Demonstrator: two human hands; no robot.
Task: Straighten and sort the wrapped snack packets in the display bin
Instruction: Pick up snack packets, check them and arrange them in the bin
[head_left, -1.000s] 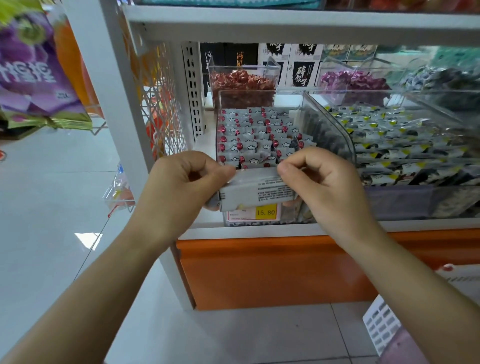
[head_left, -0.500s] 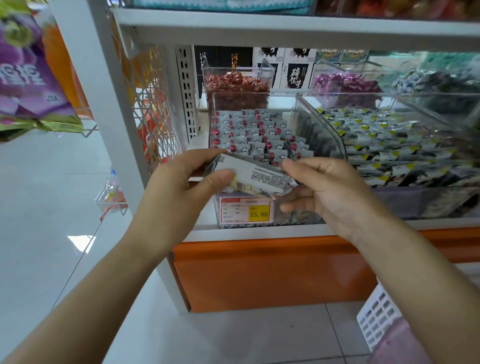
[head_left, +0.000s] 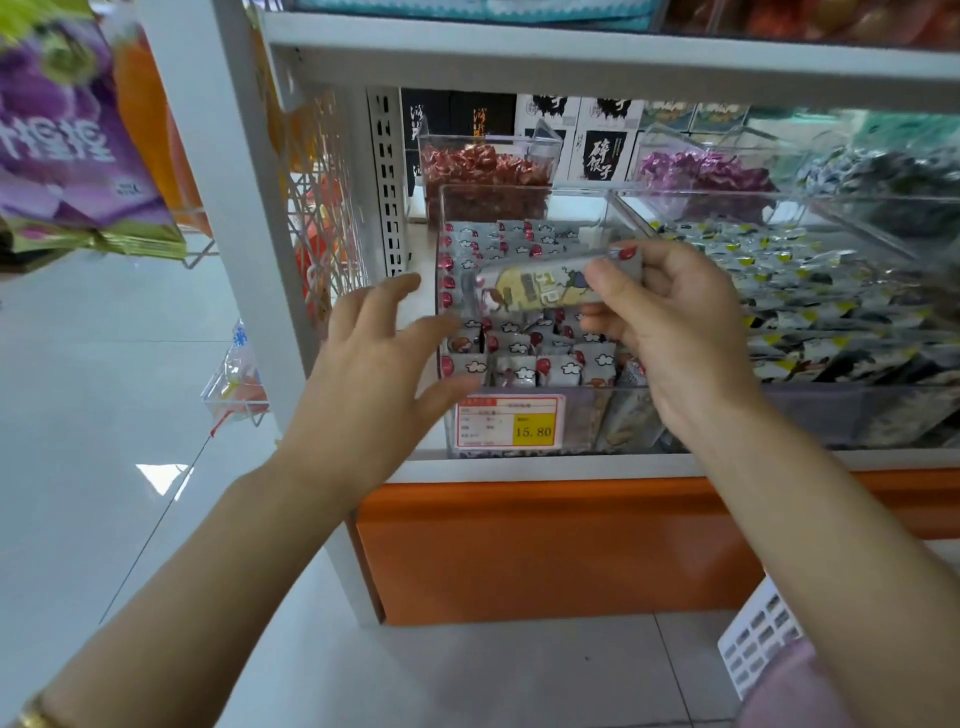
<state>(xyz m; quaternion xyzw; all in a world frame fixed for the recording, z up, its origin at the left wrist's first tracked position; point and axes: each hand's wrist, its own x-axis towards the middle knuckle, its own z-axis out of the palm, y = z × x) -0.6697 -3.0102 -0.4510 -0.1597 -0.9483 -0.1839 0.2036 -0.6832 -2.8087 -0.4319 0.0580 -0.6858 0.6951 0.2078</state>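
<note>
Right hand (head_left: 670, 332): thumb and fingers pinched on the right end of one packet (head_left: 540, 288), holding it level, printed face toward the camera. Left hand (head_left: 374, 364): fingers spread and holding nothing, just beside the packet's free left end; cannot tell whether a fingertip touches it.

Packet sits between the hands, lifted above the rows of packets (head_left: 519, 358) lying in the clear bin (head_left: 519, 188) directly beyond the hands. Rows below the right hand look mostly aligned, a few tilted near the front.

Handling, as a judgement: light; a one-end pinch carries it without sag. Film wrap is probably slick and crinkly, contents soft enough to dent. Best held by the sealed end flaps or lightly across the flat sides, not squeezed in the middle. Lay it flat, face up, lined with its neighbours.

Below the hands, a tag (head_left: 509, 422) on the bin front. Right of the right hand, a second bin of yellow-marked packets (head_left: 805, 291). Beyond, red sweets (head_left: 483, 171) in a smaller tub.
</note>
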